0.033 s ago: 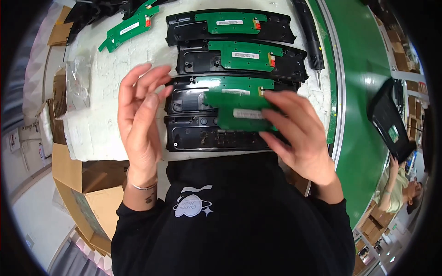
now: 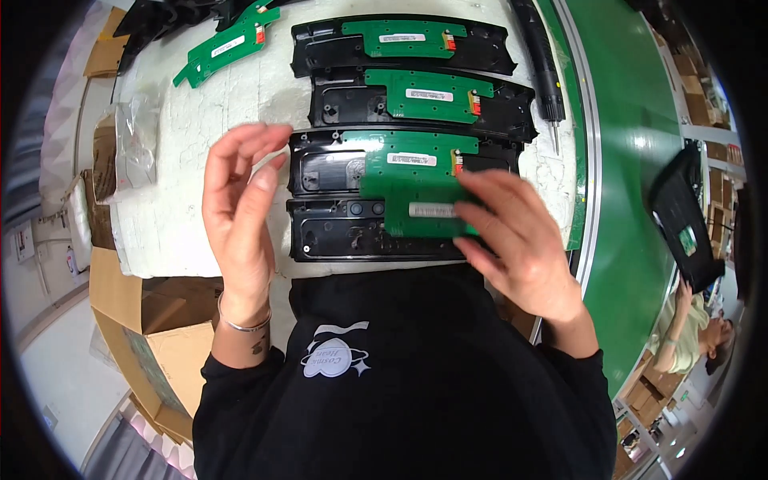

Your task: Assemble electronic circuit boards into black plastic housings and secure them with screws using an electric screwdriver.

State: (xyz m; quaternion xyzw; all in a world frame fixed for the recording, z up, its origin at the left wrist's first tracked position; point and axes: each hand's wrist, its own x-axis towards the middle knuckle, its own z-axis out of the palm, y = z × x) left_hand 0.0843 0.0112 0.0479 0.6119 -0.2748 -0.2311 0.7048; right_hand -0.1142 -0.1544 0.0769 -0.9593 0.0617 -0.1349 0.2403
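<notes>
My right hand [image 2: 524,244] grips a green circuit board [image 2: 412,220] by its right end. The board is above the nearest black plastic housing [image 2: 328,240] and covers part of it; whether they touch I cannot tell. My left hand [image 2: 240,192] is raised left of the housings, fingers apart and curved, with nothing in it. Beyond the nearest housing lie a second housing [image 2: 320,170], a third housing [image 2: 344,100] and a farthest housing [image 2: 320,52], each with a green board on it.
A loose green board [image 2: 228,52] lies at the far left, beside black parts [image 2: 172,20]. An electric screwdriver [image 2: 540,64] rests at the far right. Cardboard boxes [image 2: 172,320] stand lower left. On the right, a person's arm [image 2: 680,320] reaches to a black panel [image 2: 680,216].
My right hand has brought the circuit board slightly down toward the nearest housing, uncovering the label on the board behind. My left hand has shifted slightly left.
</notes>
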